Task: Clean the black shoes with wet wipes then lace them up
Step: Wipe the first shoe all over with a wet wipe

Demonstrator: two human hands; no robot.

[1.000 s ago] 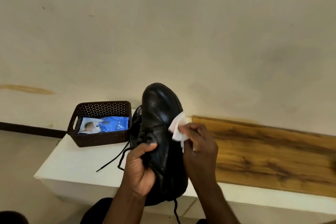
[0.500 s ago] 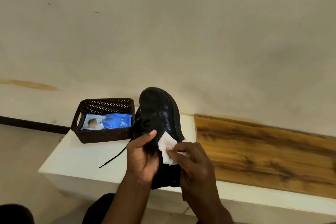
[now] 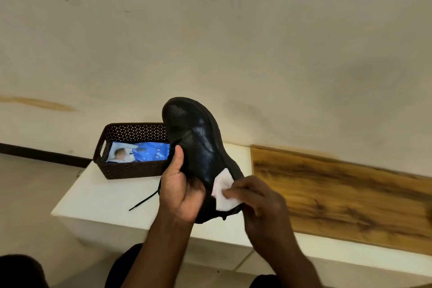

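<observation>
A black leather shoe point(image 3: 198, 142) is held up in the air over the white bench, toe pointing away from me. My left hand point(image 3: 182, 192) grips it at the lacing, thumb up along the tongue. My right hand point(image 3: 259, 203) pinches a white wet wipe point(image 3: 224, 192) and presses it against the shoe's right side near the heel. A black lace point(image 3: 145, 201) hangs from the shoe down to the bench top. Only one shoe is in view.
A dark brown woven basket point(image 3: 131, 170) stands on the white bench point(image 3: 98, 196) at the left and holds a blue pack of wipes point(image 3: 142, 152). A wooden board point(image 3: 339, 192) covers the bench to the right. A plain wall rises behind.
My right hand has slid the wipe from the shoe's upper right side down toward the heel. The left hand has turned the shoe, toe tilting left.
</observation>
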